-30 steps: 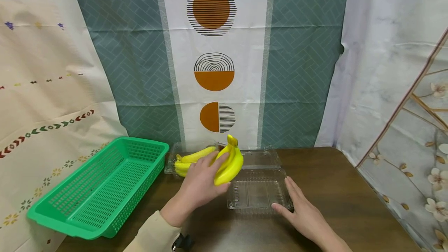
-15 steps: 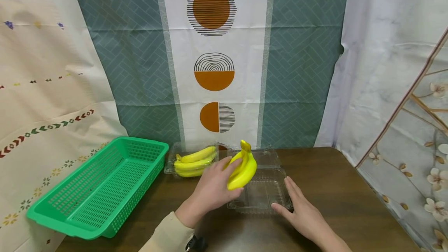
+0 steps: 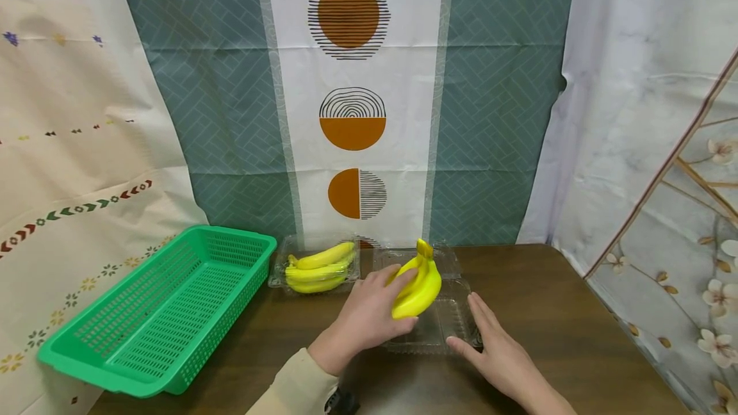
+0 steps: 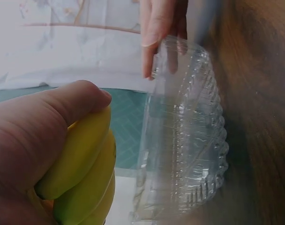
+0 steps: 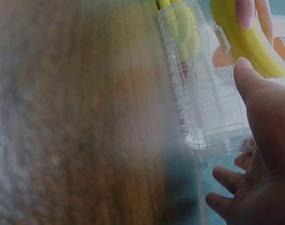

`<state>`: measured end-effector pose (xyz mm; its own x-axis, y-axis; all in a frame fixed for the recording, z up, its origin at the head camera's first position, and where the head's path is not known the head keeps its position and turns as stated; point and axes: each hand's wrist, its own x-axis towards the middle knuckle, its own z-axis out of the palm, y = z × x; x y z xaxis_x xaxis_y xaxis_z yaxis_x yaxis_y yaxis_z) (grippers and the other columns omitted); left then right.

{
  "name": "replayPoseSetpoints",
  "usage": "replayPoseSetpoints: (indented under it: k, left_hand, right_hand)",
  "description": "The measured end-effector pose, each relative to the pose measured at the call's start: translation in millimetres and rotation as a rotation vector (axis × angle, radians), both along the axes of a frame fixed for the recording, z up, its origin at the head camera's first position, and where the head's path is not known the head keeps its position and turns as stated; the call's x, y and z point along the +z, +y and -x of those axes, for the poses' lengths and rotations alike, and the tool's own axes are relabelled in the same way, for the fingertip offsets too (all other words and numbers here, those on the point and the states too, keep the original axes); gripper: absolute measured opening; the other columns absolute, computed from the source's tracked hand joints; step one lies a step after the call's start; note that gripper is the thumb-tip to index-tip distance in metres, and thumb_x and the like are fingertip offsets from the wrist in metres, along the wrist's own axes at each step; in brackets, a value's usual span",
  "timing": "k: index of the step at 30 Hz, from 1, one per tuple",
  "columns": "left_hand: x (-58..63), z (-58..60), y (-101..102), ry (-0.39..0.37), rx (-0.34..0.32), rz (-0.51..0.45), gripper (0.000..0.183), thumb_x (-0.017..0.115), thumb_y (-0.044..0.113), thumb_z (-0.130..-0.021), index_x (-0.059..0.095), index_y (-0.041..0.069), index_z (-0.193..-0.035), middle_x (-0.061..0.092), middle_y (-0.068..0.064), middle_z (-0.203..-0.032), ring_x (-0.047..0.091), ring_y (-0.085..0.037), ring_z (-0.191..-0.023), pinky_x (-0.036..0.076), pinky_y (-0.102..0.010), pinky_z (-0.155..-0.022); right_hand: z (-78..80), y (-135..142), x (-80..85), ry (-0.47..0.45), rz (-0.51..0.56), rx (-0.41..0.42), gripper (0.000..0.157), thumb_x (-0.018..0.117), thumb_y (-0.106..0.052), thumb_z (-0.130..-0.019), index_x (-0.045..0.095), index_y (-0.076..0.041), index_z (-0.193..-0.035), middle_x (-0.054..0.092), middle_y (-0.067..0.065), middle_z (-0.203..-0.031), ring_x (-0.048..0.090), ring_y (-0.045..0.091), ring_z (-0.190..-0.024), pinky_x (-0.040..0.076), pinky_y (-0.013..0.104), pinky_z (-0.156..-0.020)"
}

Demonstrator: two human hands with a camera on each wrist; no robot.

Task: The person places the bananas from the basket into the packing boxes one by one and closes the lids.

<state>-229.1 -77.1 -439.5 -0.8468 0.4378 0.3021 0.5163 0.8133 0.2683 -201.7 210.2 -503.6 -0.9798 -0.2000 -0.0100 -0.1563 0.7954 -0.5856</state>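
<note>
My left hand (image 3: pixel 371 312) grips a bunch of yellow bananas (image 3: pixel 419 290), stem end up, above an open clear plastic clamshell box (image 3: pixel 429 336). In the left wrist view, the thumb presses along one banana (image 4: pixel 81 159) of the bunch, and the box (image 4: pixel 194 145) stands just beyond it. At the box's right end is my right hand (image 3: pixel 503 356), its fingers extended along the side and the thumb near the front corner. The right wrist view has that thumb (image 5: pixel 248 77) at the rim of the box (image 5: pixel 213 103), other fingers spread below.
A second clear box with bananas inside (image 3: pixel 319 269) stands at the back left of the brown table (image 3: pixel 553 312). Left of it lies a green slotted basket (image 3: pixel 167 312). The opened lid (image 3: pixel 398 258) leans back toward the hanging cloth (image 3: pixel 496 146).
My left hand has carried the banana bunch rightward and slightly down, from beside the filled box to over the open one. The right hand has stayed at the box's end.
</note>
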Motion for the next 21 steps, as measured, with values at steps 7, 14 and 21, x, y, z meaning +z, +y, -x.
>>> replayPoseSetpoints:
  k: [7,14,21]
  left_hand:
    - [-7.8,5.9,10.4,0.028,-0.011,0.051,0.081,0.083,0.051,-0.093,0.053,0.031,-0.165,0.055,-0.009,-0.162,0.06,-0.032,-0.133,0.049,-0.051,-0.096]
    - [-13.7,10.3,18.5,0.0,-0.038,0.079,0.081,0.082,0.054,-0.094,0.051,0.034,-0.167,0.053,-0.008,-0.164,0.06,-0.035,-0.136,0.051,-0.054,-0.103]
    - [-19.8,15.2,23.3,-0.065,-0.076,0.07,0.082,0.084,0.054,-0.095,0.051,0.033,-0.167,0.052,-0.007,-0.165,0.057,-0.035,-0.142,0.046,-0.069,-0.112]
  right_hand:
    - [-0.5,-0.9,0.8,-0.002,0.001,-0.006,0.115,0.062,-0.08,-0.099,0.011,-0.014,-0.179,0.009,0.016,-0.184,0.041,0.05,-0.155,0.044,0.078,-0.107]
    - [0.0,0.1,-0.1,-0.002,0.009,-0.002,0.114,0.062,-0.079,-0.099,0.012,-0.013,-0.179,0.009,0.016,-0.184,0.041,0.05,-0.156,0.044,0.078,-0.108]
    - [0.5,-0.4,0.0,-0.009,0.017,0.004,0.113,0.061,-0.077,-0.101,0.011,-0.012,-0.179,0.008,0.017,-0.184,0.04,0.051,-0.155,0.045,0.078,-0.107]
